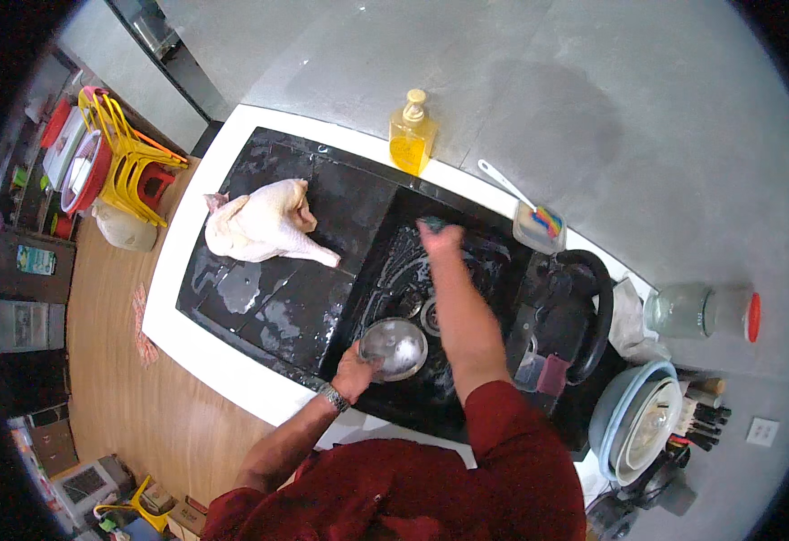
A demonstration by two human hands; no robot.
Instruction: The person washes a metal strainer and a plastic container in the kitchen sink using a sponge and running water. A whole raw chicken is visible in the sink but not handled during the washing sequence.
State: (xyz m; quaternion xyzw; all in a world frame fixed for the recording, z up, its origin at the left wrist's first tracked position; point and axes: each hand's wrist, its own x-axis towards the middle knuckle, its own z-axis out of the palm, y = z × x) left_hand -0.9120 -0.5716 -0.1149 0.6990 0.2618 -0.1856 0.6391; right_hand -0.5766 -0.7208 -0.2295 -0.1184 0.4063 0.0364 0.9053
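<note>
My left hand [355,374] grips the rim of a round metal bowl [393,345], tilted over the near part of a black sink [384,270]. A metal watch sits on that wrist. Across the basin, my right hand [443,240] presses a dark green scouring pad [433,224] near the far wall; its fingers are partly blurred. Wet streaks and suds mark the basin floor, and my right forearm covers part of the drain [430,316]. On the wet black drainboard to the left lies a large raw poultry piece [259,226] with its leg pointing towards the sink.
A pump bottle of yellow soap [411,138] stands on the white back ledge. Beside it are a plastic tub [540,226] with a white-handled brush and a black curved faucet [601,304]. Stacked basins [628,433], a knife block [699,419] and a glass jar [682,310] crowd the right.
</note>
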